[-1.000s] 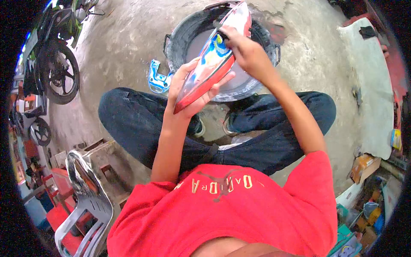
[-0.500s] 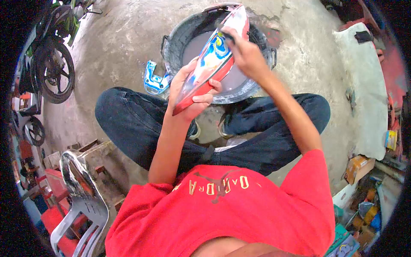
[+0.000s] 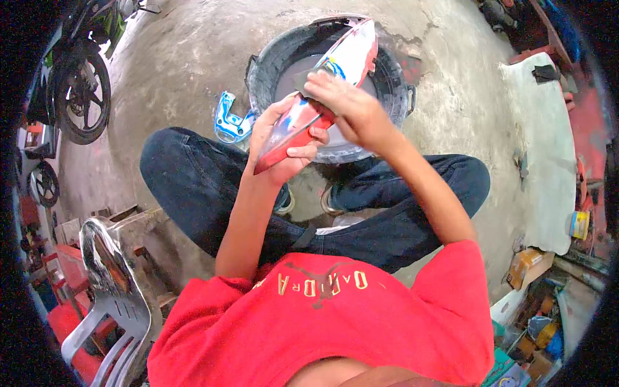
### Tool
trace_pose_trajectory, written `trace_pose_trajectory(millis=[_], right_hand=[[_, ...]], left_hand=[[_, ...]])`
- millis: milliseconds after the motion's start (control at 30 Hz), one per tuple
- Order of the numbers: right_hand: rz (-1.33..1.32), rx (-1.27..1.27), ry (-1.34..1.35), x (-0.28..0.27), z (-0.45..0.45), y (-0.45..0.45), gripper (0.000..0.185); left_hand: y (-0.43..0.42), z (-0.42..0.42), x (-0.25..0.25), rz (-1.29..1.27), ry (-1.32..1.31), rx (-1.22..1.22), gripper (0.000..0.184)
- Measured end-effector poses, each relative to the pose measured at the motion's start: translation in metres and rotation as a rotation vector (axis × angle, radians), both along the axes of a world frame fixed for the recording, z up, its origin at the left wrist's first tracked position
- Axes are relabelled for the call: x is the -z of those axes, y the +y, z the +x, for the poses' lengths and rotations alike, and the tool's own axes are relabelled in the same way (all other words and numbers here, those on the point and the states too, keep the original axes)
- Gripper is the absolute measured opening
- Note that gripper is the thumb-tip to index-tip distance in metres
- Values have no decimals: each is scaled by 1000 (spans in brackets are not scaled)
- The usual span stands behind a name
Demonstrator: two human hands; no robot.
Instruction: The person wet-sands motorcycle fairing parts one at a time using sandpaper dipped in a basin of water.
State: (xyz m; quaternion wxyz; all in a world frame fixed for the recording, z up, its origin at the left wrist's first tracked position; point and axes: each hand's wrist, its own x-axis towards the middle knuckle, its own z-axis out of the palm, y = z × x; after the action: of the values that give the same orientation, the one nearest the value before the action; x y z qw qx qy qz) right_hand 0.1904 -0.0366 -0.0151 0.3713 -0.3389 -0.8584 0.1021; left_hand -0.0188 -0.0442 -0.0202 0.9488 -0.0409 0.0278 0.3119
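My left hand (image 3: pixel 264 129) grips the lower end of a long, pointed motorcycle body panel (image 3: pixel 353 55), red with white, blue and yellow patches. The thumb lies along one edge and the fingertips wrap the other. My right hand (image 3: pixel 351 106) presses on the panel's middle, its fingers over a small dark grey sheet (image 3: pixel 302 80) that looks like sandpaper, mostly hidden. The panel is tilted over a black tub (image 3: pixel 259 84) holding cloudy grey water. Beside the tub, on the floor, lies a smaller blue-and-white curved part (image 3: pixel 229 124).
My bent knees flank the space before the tub. A motorcycle wheel (image 3: pixel 84 97) stands at the left. Lower left is a grey plastic chair (image 3: pixel 116 316). Along the right are a pale panel (image 3: pixel 541 155), a cardboard box (image 3: pixel 529 267) and clutter.
My right hand has slid down the panel toward my left hand, its fingers now flatter across the surface. My left hand keeps its hold. The view has shifted slightly.
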Motion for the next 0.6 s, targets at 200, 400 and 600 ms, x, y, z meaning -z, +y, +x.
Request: trace_pose_trajectory(millis=[200,400,600], right_hand=[[-403,514,117,10,28,37,37],[13,65,-17,-6,-3,6,42],[-202,354,114,16,32,50,35]], left_hand=[[-1,3,-8,-49,56,23,56],[-1,-3,-2,-45,93,11,57],[-4,2,-11,-58,88,46,56]])
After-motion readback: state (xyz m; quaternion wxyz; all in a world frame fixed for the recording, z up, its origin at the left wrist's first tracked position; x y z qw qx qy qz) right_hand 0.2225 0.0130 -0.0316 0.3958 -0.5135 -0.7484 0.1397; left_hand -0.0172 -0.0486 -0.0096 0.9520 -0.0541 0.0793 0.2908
